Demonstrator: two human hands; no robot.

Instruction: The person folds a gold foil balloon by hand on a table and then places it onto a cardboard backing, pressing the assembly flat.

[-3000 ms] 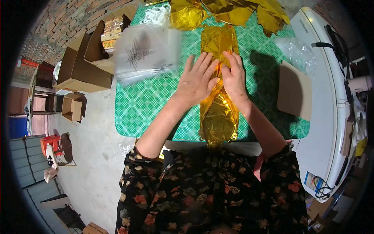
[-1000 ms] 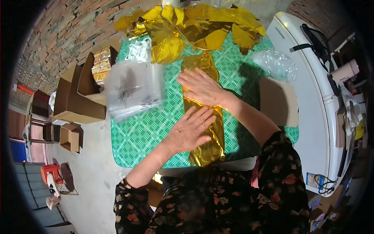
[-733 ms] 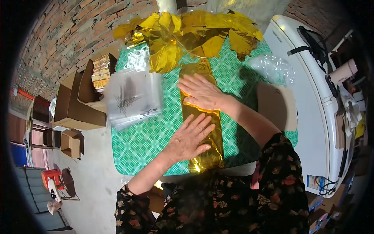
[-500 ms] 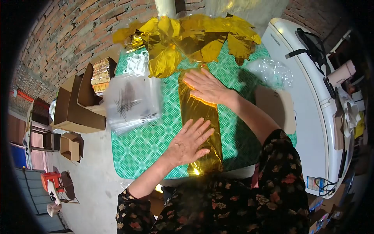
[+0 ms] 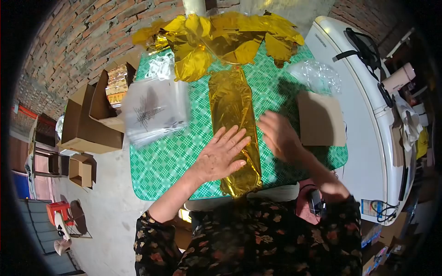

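Observation:
A long, flat, shiny gold foil balloon [image 5: 230, 99] lies lengthwise on the green checked tablecloth [image 5: 179, 170], its surface creased. My left hand [image 5: 218, 156] presses flat on its lower half, fingers spread. To the right of the foil, my right hand [image 5: 278, 135] is lifted off it and blurred by motion, with its fingers loosely stretched out and nothing seen in them. Several more gold foil pieces [image 5: 235, 41] are heaped across the far end of the table.
Left on the table is a stack of clear plastic bags [image 5: 159, 110] beside white ties [image 5: 161, 64]. A cardboard sheet [image 5: 322, 119] and crumpled clear plastic [image 5: 317, 76] are at right. Cardboard boxes [image 5: 92, 138] stand left; a white freezer [image 5: 354, 115] borders the right side.
My right hand has come off the upper part of the foil and moved toward me and to the right. My left hand stays flat on the foil. The view has shifted slightly.

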